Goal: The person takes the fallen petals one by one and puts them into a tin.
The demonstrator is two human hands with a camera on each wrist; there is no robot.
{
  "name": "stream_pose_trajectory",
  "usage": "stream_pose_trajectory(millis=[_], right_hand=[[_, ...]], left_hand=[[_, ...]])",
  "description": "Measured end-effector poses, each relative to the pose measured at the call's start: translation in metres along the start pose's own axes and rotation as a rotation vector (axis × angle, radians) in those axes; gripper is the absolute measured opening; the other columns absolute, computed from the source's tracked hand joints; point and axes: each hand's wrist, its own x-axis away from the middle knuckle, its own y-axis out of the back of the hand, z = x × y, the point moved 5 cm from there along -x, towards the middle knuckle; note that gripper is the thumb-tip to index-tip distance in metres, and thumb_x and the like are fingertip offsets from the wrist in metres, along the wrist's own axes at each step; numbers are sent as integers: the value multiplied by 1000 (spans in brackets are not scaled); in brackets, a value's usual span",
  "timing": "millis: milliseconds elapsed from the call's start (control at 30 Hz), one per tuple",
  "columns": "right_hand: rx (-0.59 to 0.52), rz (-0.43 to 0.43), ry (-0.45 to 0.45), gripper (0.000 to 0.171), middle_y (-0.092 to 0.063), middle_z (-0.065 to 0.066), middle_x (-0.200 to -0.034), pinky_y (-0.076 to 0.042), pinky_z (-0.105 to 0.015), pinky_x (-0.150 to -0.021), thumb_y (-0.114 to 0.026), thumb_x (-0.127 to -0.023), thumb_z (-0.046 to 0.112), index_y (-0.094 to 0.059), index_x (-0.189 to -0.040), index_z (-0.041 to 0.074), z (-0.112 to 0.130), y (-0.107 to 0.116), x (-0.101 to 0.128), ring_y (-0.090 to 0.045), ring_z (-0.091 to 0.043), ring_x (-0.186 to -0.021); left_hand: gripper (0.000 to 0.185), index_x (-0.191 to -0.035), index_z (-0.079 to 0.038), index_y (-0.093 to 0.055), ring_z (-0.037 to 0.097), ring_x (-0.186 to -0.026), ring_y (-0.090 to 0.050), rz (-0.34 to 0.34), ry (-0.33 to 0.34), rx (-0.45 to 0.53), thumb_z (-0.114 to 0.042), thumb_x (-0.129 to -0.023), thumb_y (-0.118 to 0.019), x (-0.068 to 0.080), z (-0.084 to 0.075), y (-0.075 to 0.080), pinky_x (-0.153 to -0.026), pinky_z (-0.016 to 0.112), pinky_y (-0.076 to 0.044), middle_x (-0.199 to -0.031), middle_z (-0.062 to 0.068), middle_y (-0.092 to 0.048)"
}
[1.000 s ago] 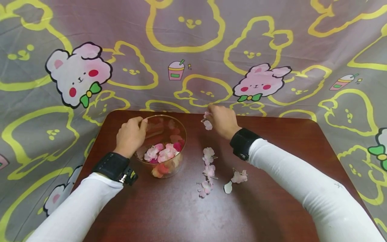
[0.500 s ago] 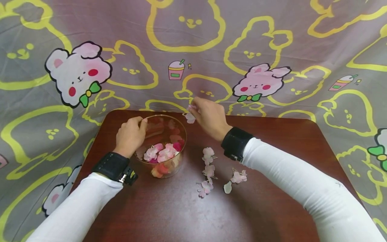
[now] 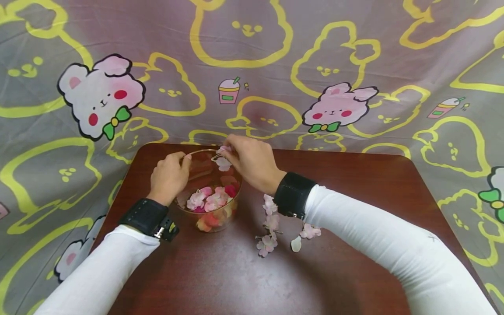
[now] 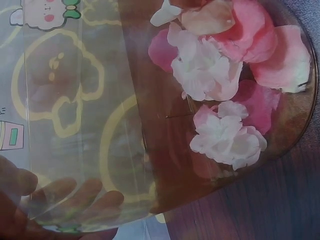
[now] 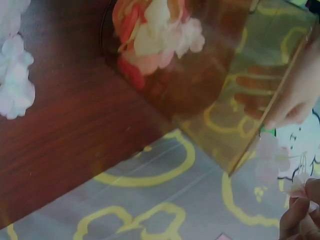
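My left hand (image 3: 169, 177) grips the far left rim of a clear amber-tinted round container (image 3: 204, 213); in the left wrist view its fingers (image 4: 80, 197) show through the wall. Inside lie pink, white, magenta and orange artificial flowers (image 3: 216, 199). Between thumb and fingers, my right hand (image 3: 253, 162) pinches a pale pink blossom sprig (image 3: 223, 163) with thin wire-like stems. That sprig overlaps the container's far rim in the head view. In the right wrist view, the sprig (image 5: 267, 157) hangs near the rim, close to the left hand (image 5: 295, 90).
A row of pale pink blossoms (image 3: 271, 223) lies on the brown table (image 3: 220, 280) right of the container. Beside them are another blossom (image 3: 311, 230), partly behind the right wrist, and a loose whitish petal (image 3: 296, 244). A patterned cloth (image 3: 260, 78) hangs behind the table.
My right hand has carried the blossom sprig leftward from the table's back to the container's rim. The left hand has stayed on the rim.
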Motion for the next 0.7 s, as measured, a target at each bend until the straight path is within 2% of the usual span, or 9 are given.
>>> stream_pose_trajectory(millis=[267, 433, 700], right_hand=[[-16, 141, 11, 18, -70, 5, -86, -50, -31, -64, -67, -98, 34, -70, -105, 18, 14, -20, 6, -63, -9, -74], [-26, 206, 39, 20, -70, 6, -87, -47, -27, -63, -66, -98, 34, -71, -110, 18, 22, -27, 9, -61, -8, -72], [2, 274, 72, 36, -73, 5, -90, -45, -25, -57, -71, -94, 42, -69, -121, 18, 28, -30, 16, -63, -7, -73]], left_hand=[[38, -102, -4, -65, 41, -83, -65, 5, 4, -3, -32, -108, -40, -1, 0, 0, -65, 51, -44, -87, 19, -65], [38, -97, -5, -64, 42, -83, -65, 4, 6, 0, -33, -108, -40, -1, 1, 0, -66, 50, -44, -85, 18, -64], [38, -100, -4, -64, 40, -81, -63, 21, 4, 0, -32, -108, -40, -1, -1, 0, -64, 47, -42, -83, 16, -61]])
